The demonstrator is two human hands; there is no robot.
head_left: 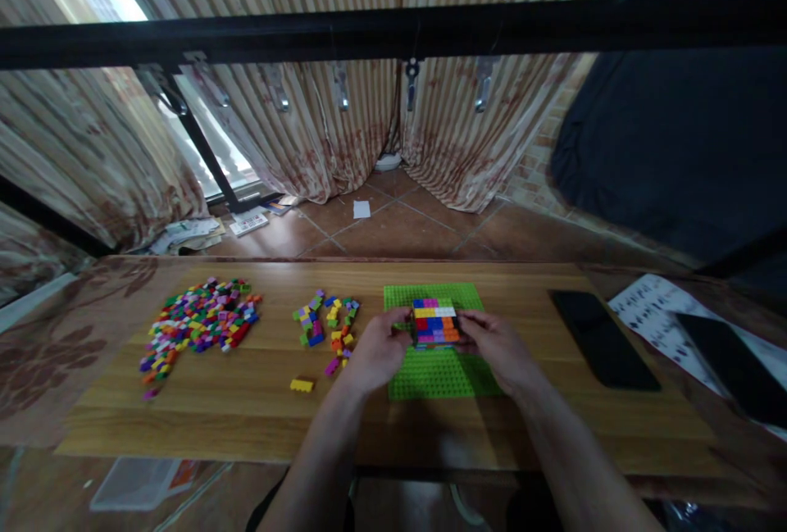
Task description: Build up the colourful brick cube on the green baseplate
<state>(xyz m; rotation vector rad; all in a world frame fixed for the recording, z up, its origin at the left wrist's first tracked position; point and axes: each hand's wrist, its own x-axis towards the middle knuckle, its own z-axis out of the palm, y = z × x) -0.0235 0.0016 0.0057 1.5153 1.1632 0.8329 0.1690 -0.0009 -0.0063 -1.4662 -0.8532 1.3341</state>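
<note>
A small block of multicoloured toy bricks (435, 322) is held between my two hands, above the green baseplate (439, 376). On its left side, my left hand (386, 345) grips it between thumb and fingers. My right hand (492, 342) grips the opposite side the same way. Rows of blue, pink, yellow, white, red and orange bricks show on the face toward me. The parts of it behind my fingers are hidden. Just left of my left hand lie several loose bricks (343, 339), with a single yellow brick (302, 385) nearer the table's front edge.
A large heap of mixed bricks (206, 315) spreads over the left of the wooden table (246, 417). At the right lie a black phone (606, 339), a printed sheet (652, 315) and another dark flat device (731, 360). A black rail (369, 32) with hanging clips crosses beyond the table.
</note>
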